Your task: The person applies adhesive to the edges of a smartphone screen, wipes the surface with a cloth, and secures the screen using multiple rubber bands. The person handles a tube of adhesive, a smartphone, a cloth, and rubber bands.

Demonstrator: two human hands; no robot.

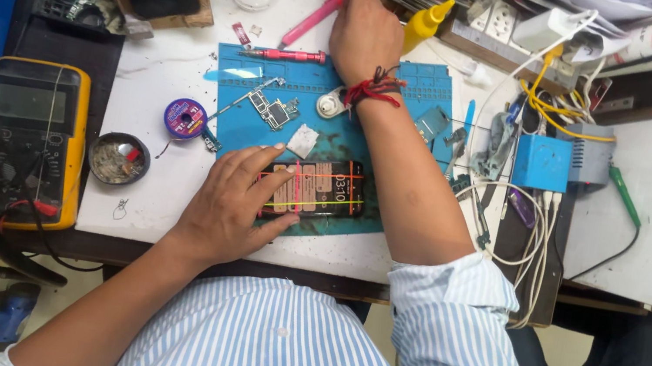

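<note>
A person's left hand (231,198) lies flat, fingers spread, pressing a glossy rectangular smartphone (316,188) onto a blue rubbery repair mat (413,83) on a scuffed white bench. The right hand (364,35), red threads knotted at the wrist, closes its fingers around a slim pink tool (311,20) at the mat's far edge, beside a yellow plastic nozzle bottle (425,21).

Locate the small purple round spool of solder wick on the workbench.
In the head view, the purple round spool lies on the white bench just left of the blue work mat, above the round metal dish, beyond the left hand.
</note>
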